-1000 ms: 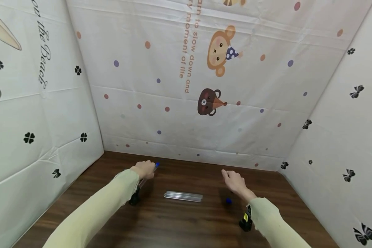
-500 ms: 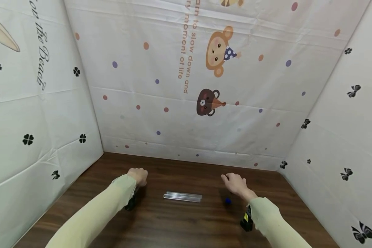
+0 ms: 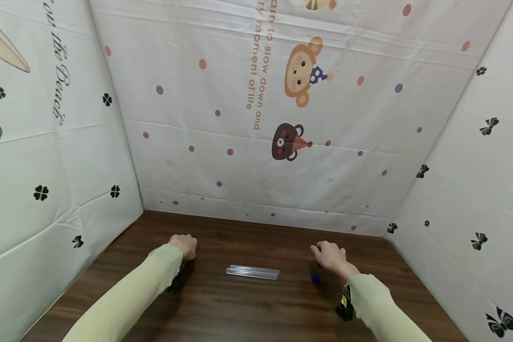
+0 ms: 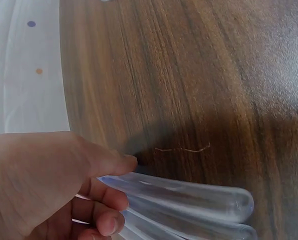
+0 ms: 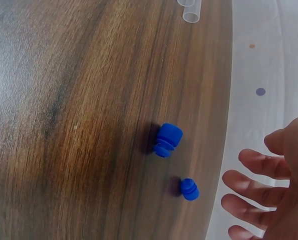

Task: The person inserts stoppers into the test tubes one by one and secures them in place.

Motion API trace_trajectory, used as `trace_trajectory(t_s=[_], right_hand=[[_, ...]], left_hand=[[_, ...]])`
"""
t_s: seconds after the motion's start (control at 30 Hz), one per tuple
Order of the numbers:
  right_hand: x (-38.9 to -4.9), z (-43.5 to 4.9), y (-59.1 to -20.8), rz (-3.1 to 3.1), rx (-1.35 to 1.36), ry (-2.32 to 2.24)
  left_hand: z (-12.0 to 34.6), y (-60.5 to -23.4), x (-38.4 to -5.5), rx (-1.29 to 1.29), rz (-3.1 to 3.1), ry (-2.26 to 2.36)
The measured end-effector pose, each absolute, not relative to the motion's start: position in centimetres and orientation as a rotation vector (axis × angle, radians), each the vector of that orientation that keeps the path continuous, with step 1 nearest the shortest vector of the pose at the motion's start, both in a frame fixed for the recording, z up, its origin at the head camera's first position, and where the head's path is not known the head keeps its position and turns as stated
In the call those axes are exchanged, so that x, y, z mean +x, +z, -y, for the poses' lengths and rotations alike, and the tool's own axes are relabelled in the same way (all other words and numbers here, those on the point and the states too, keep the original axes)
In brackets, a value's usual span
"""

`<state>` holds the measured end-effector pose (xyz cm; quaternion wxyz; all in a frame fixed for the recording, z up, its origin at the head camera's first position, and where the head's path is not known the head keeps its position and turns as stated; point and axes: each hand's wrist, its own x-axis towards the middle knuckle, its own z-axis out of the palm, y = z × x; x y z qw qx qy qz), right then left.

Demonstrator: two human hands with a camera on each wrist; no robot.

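Note:
My left hand (image 3: 185, 246) is low over the table's left side. In the left wrist view, its thumb and curled fingers pinch a clear test tube (image 4: 199, 197) with a bit of blue at the held end. More clear tubes lie alongside, partly hidden by the fingers. My right hand (image 3: 331, 256) hovers at the right with its fingers (image 5: 251, 187) loosely bent and nothing in them. Near it on the table are two ribbed blue stoppers, a larger-looking one (image 5: 168, 139) and another (image 5: 189, 189); a single stopper (image 3: 315, 278) shows in the head view.
Between the hands, clear tubes (image 3: 252, 271) lie side by side on the brown wood-grain table (image 3: 239, 313); their open ends (image 5: 191, 17) show in the right wrist view. Printed white cloth walls (image 3: 239, 199) enclose the table's back and both sides.
My left hand has moved left and a little nearer, carrying the blue-stoppered test tube down to the left side. My right hand has shifted slightly right and down.

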<state>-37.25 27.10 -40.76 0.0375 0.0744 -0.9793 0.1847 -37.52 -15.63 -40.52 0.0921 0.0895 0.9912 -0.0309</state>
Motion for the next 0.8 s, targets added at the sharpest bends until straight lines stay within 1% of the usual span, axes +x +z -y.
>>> trace_trajectory(t_s=[0.33, 0.53, 0.63, 0.8], right_hand=[[-37.3, -27.5, -40.5, 3.01, 0.217, 0.556], [-37.5, -27.8, -40.4, 3.013, 0.195, 0.53], [-37.6, -27.9, -40.5, 3.021, 0.168, 0.504], [-37.9, -27.7, -40.7, 3.025, 0.161, 0.479]], left_hand=[[16.0, -41.1, -37.9, 0.278, -2.989, -0.105], [14.3, -41.1, -38.3, 0.311, -3.105, -0.158], [12.2, -40.8, -38.2, 0.429, -3.137, -0.073], [8.5, -40.4, -37.6, 0.749, -3.03, 0.122]])
